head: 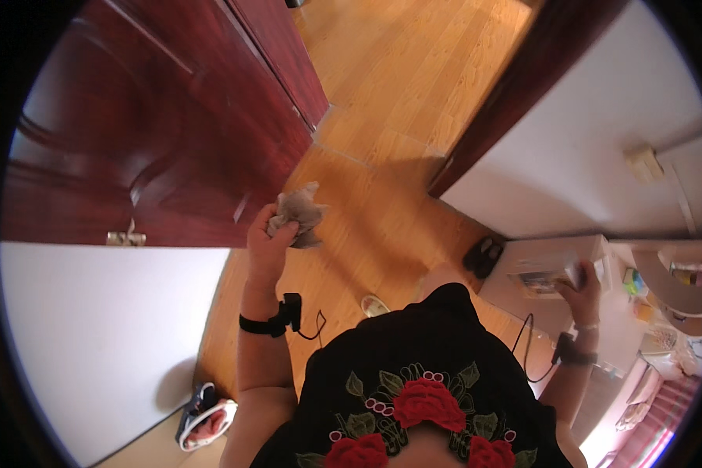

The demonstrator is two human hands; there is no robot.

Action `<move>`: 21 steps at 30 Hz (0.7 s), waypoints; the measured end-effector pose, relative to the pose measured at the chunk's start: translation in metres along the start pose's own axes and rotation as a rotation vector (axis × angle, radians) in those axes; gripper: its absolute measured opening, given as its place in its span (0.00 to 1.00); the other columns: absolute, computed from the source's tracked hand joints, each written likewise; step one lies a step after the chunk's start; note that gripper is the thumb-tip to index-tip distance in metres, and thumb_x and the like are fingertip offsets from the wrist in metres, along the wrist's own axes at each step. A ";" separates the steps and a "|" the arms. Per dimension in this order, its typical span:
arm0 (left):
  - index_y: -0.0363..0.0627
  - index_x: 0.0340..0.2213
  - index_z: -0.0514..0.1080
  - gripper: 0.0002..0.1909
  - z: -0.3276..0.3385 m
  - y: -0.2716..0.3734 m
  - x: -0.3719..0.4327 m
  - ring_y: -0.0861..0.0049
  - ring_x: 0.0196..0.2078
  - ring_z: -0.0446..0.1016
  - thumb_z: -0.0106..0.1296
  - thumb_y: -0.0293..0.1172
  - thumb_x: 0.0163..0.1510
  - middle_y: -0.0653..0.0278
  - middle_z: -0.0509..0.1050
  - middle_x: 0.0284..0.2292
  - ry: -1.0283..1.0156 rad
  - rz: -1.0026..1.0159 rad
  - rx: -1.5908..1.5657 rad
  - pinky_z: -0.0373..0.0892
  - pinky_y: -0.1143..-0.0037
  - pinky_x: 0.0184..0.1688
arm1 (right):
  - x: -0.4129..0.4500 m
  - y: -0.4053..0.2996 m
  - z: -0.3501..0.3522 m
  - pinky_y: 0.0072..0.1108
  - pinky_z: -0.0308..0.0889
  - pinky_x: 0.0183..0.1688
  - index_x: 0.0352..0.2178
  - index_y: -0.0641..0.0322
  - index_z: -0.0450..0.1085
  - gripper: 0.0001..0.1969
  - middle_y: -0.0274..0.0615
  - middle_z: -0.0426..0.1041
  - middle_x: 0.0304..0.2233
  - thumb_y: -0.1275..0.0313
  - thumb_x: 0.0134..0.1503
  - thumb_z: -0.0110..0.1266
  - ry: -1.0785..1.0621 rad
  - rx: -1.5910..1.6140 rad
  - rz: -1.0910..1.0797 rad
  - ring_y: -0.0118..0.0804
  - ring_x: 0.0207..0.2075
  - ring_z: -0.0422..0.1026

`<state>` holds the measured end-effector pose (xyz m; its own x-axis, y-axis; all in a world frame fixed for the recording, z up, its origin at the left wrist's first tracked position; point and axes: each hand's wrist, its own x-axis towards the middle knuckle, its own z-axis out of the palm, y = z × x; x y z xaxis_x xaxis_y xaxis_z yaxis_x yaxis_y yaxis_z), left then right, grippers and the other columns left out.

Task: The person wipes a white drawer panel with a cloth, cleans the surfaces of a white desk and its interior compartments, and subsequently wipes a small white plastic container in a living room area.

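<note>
A crumpled greyish cloth or paper is pinched in my left hand, out in front of me over the floor. The thumb lies on top of it. The dark red wooden door stands just to the left of that hand. My right hand is out to the right, with its fingers curled around a small pale object, too blurred to name. Below that hand is a white cabinet with a picture or printed panel on it.
Wood-look floor runs through the doorway. A dark red door frame edges the white wall. Dark shoes sit by the cabinet. A bag or basket holding cloth stands low left. Black cables hang from both wrist straps.
</note>
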<state>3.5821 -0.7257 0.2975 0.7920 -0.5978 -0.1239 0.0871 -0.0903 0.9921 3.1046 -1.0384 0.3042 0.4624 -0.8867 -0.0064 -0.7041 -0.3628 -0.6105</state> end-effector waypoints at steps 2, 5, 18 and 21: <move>0.38 0.38 0.67 0.11 0.004 0.008 0.042 0.86 0.35 0.67 0.50 0.23 0.50 0.69 0.70 0.32 -0.031 0.014 -0.017 0.66 0.81 0.38 | 0.046 -0.078 0.049 0.20 0.66 0.42 0.43 0.65 0.64 0.29 0.37 0.70 0.33 0.79 0.35 0.66 -0.127 0.210 -0.030 0.29 0.36 0.70; 0.38 0.44 0.66 0.17 0.008 0.008 0.106 0.85 0.36 0.68 0.49 0.21 0.49 0.67 0.70 0.34 -0.078 0.049 0.016 0.66 0.81 0.39 | 0.127 -0.153 0.113 0.22 0.66 0.44 0.45 0.66 0.62 0.33 0.38 0.69 0.36 0.80 0.35 0.68 -0.402 0.299 -0.166 0.28 0.39 0.68; 0.34 0.41 0.71 0.16 -0.058 0.030 0.357 0.77 0.37 0.74 0.49 0.21 0.48 0.61 0.75 0.35 -0.021 -0.240 0.285 0.71 0.76 0.37 | 0.487 -0.341 0.240 0.29 0.67 0.43 0.40 0.60 0.66 0.29 0.46 0.70 0.35 0.64 0.36 0.68 -0.367 0.219 -0.459 0.47 0.40 0.70; 0.33 0.39 0.71 0.14 -0.025 0.024 0.446 0.78 0.36 0.74 0.46 0.17 0.48 0.62 0.75 0.35 -0.110 -0.205 0.022 0.70 0.77 0.38 | 0.547 -0.349 0.246 0.30 0.67 0.42 0.40 0.62 0.66 0.29 0.46 0.70 0.36 0.64 0.37 0.68 -0.324 0.188 -0.482 0.48 0.39 0.71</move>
<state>3.9526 -0.9744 0.2664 0.6882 -0.6486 -0.3251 0.2251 -0.2350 0.9456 3.7364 -1.3263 0.3188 0.8666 -0.4921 0.0825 -0.2811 -0.6181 -0.7341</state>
